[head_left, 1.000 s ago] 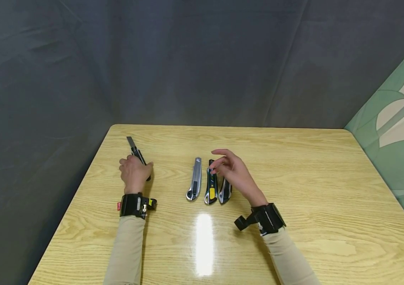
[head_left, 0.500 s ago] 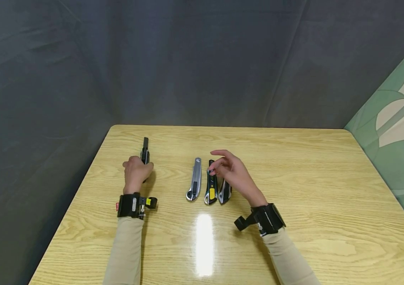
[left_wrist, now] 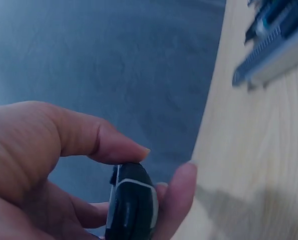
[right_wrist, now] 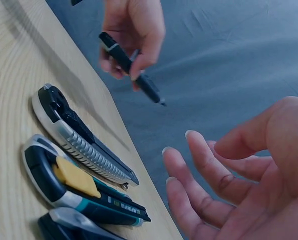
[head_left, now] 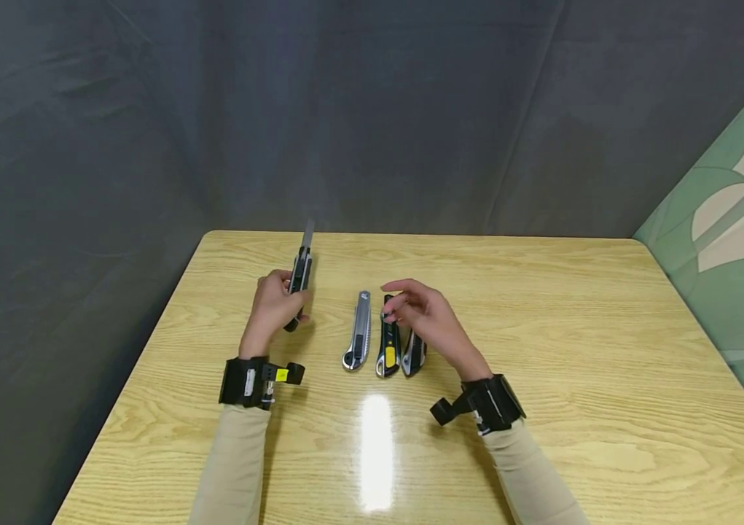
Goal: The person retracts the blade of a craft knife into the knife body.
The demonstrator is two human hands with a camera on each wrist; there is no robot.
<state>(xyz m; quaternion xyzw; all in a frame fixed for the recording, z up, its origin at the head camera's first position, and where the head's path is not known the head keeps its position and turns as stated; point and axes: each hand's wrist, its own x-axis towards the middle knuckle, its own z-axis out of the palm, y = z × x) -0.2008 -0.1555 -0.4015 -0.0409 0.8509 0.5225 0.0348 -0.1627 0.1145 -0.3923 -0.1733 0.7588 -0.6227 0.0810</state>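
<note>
My left hand (head_left: 271,310) holds a black utility knife (head_left: 301,273) above the table's left part, thumb and fingers around its handle. Its blade is out and points away from me. In the left wrist view the rounded end of this knife (left_wrist: 132,205) shows between thumb and fingers. Three more utility knives lie side by side: a silver one (head_left: 360,332), a black one with a yellow slider (head_left: 389,350), and a black-and-silver one (head_left: 414,354). Over the two on the right hovers my right hand (head_left: 433,321), its fingers loosely bent, holding nothing; it partly covers them.
The wooden table (head_left: 575,350) has a dark grey curtain (head_left: 372,117) behind it and along its left side. A panel with green leaf shapes (head_left: 739,219) stands at the right. Each wrist wears a black camera band.
The left hand has lifted the black utility knife and carried it to the right, toward the silver one, turning its blade from left-leaning to slightly right-leaning. My right hand has hardly moved.
</note>
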